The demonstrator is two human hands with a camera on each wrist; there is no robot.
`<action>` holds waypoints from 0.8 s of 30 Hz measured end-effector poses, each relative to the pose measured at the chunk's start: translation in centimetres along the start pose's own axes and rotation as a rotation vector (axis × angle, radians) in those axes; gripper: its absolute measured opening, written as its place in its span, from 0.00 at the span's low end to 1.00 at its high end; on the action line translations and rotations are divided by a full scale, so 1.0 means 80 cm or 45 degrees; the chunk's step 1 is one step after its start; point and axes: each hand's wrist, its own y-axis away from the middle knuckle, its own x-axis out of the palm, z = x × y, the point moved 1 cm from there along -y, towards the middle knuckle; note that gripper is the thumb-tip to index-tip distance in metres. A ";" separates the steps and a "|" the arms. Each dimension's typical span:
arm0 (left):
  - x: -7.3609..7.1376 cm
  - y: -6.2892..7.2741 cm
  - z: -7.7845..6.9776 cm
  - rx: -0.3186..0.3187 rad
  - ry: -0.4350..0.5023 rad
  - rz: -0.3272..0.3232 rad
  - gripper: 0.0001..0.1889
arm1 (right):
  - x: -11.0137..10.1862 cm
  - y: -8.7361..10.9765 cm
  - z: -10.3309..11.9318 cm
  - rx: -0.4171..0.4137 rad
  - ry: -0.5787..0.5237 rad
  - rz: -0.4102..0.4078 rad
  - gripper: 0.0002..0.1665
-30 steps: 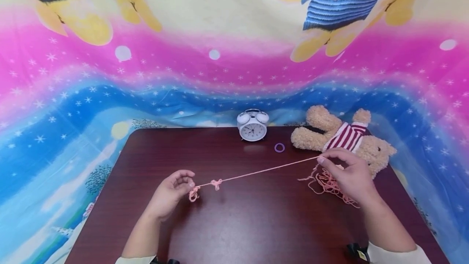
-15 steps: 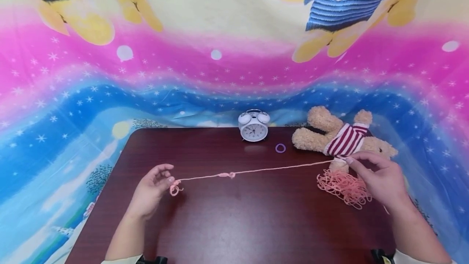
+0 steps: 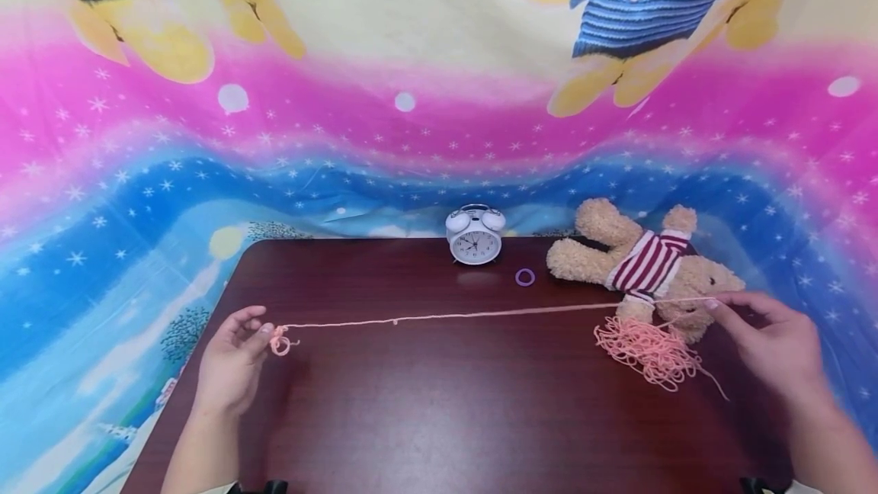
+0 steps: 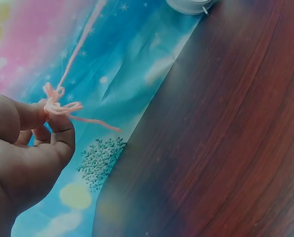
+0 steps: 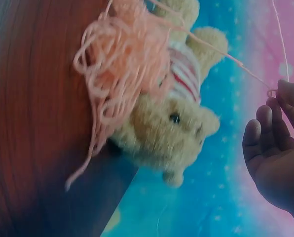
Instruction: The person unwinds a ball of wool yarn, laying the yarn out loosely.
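Note:
Pink yarn (image 3: 453, 316) stretches nearly straight above the table between both hands. My left hand (image 3: 229, 368) pinches its left end between thumb and finger, at a looped knot (image 4: 58, 104) with a short loose tail. A tiny knot (image 3: 395, 322) shows along the strand. At the far right, my right hand (image 3: 775, 341) pinches the strand between thumb and fingertip, its other fingers loosely bent. From there the yarn runs back to a tangled pile (image 3: 648, 353) on the table. The right wrist view shows the pile (image 5: 122, 69) close up, with a loose end hanging from it.
A plush bear (image 3: 648, 265) in a striped shirt lies on its side behind the yarn pile. A white twin-bell alarm clock (image 3: 475, 238) stands at the table's back edge, with a purple ring (image 3: 524, 277) near it. A printed cloth (image 3: 384, 143) hangs behind the dark table (image 3: 439, 418).
Both hands have moved apart, left hand leftward and right hand rightward, lengthening the taut strand. The bow-like loop along it has pulled out to a tiny knot. The pile is now less covered.

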 end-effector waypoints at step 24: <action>-0.021 0.003 -0.011 0.005 0.237 -0.215 0.14 | -0.008 -0.015 -0.072 0.199 0.189 0.167 0.27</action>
